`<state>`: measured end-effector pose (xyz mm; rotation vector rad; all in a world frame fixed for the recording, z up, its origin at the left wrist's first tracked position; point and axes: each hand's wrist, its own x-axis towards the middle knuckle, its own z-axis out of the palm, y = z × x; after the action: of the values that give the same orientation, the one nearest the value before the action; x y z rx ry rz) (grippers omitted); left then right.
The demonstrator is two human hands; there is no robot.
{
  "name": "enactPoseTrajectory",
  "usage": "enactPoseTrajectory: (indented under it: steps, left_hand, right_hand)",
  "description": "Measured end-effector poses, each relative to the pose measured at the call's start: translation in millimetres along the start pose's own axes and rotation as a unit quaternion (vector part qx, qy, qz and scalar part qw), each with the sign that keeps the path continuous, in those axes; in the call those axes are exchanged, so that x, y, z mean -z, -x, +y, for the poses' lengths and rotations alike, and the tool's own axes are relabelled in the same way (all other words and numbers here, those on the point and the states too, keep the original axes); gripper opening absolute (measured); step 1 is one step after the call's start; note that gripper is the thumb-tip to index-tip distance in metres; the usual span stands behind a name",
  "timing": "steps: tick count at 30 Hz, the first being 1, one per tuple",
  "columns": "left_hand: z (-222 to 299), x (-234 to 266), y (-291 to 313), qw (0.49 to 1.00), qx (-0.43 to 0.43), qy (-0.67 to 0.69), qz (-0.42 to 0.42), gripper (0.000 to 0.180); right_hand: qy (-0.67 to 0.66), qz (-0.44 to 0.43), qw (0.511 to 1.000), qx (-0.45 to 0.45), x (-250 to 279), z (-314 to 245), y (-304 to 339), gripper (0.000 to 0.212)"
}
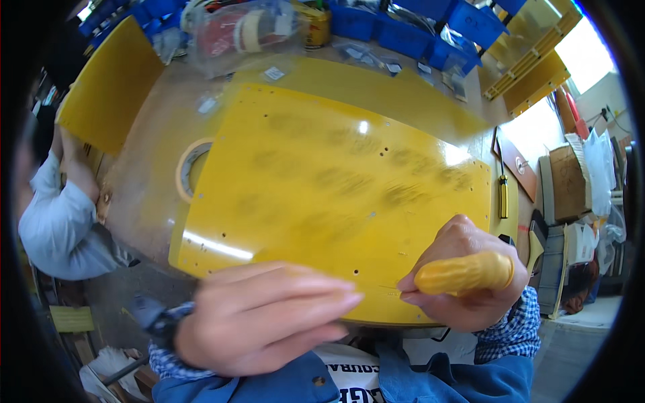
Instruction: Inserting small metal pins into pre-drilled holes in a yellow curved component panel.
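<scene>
Edge work on the yellow panel [336,195], lying flat on the worktop [144,181], appears in hand: left hand [259,319] rests flat and unclenched at 6 o'clock, right hand [463,282] pinches a thin tool at 5 o'clock, calling for steady guidance.

Flat yellow rectangular panel [329,195], glossy, drilled with small holes along its edges, lies face-up at the near edge of the wooden worktop [144,188].
</scene>
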<state>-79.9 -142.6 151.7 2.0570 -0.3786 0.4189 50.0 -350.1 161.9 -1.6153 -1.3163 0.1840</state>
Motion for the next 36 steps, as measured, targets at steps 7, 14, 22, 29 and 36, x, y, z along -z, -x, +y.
enactPoseTrajectory:
  steps: [7, 14, 22, 29, 36]
  left_hand:
    - [10, -24, 20, 0.967, 0.133, 0.215, 0.008, 0.012]
    - [5, -39, 24, 0.946, 0.143, 0.293, 0.001, 0.01]
    - [5, -40, 24, 0.949, 0.161, 0.272, 0.017, 0.01]
    - [1, -45, 25, 0.984, 0.116, 0.131, 0.034, 0.014]
    - [-8, -51, 28, 0.991, 0.095, 0.092, 0.008, 0.013]
  right_hand:
    - [0.077, -0.026, 0.992, 0.097, -22, -20, 13, 0.025]
    - [0.084, 0.033, 0.996, 0.027, -27, -30, 26, 0.025]
    - [0.177, 0.044, 0.981, 0.061, -21, -29, 31, 0.026]
    - [0.267, 0.063, 0.961, -0.025, -4, 5, 50, 0.026]
    - [0.36, -0.041, 0.931, -0.036, -13, 18, 46, 0.034]
